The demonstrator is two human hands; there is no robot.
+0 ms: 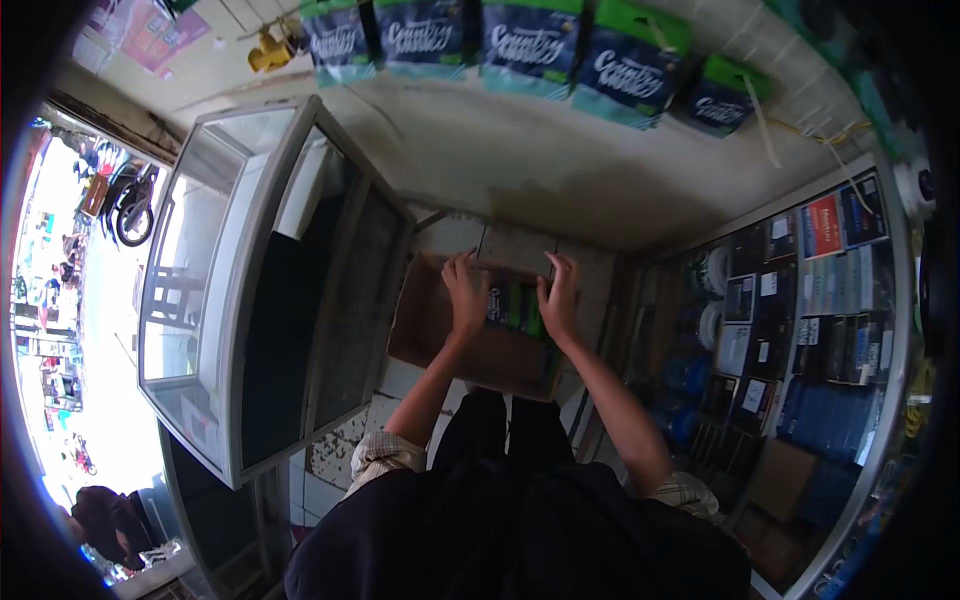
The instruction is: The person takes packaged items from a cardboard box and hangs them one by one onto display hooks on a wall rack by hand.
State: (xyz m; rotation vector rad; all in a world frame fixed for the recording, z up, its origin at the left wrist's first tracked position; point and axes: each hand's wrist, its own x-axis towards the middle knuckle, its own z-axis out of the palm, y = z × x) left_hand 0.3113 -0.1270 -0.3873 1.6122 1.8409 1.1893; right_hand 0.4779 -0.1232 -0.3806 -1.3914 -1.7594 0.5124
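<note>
A cardboard box (418, 318) with an open top sits low in front of me, near my legs. Several green and dark packs (515, 306) lie inside it, toward its right half. Over the box's far left part is my left hand (464, 292), its fingers bent and apart, with the thumb toward the packs. My right hand (559, 300) is at the right side of the box, with thumb and fingers spread. Nothing shows between the fingers of either hand. Whether the fingertips touch the box's rim I cannot tell.
A glass display case (232, 290) stands at my left, before a bright street. Another glass-fronted case (840, 330) at my right holds stacked boxes. Green and blue printed pouches (528, 45) hang along the wall ahead. A person (108, 525) is at the lower left.
</note>
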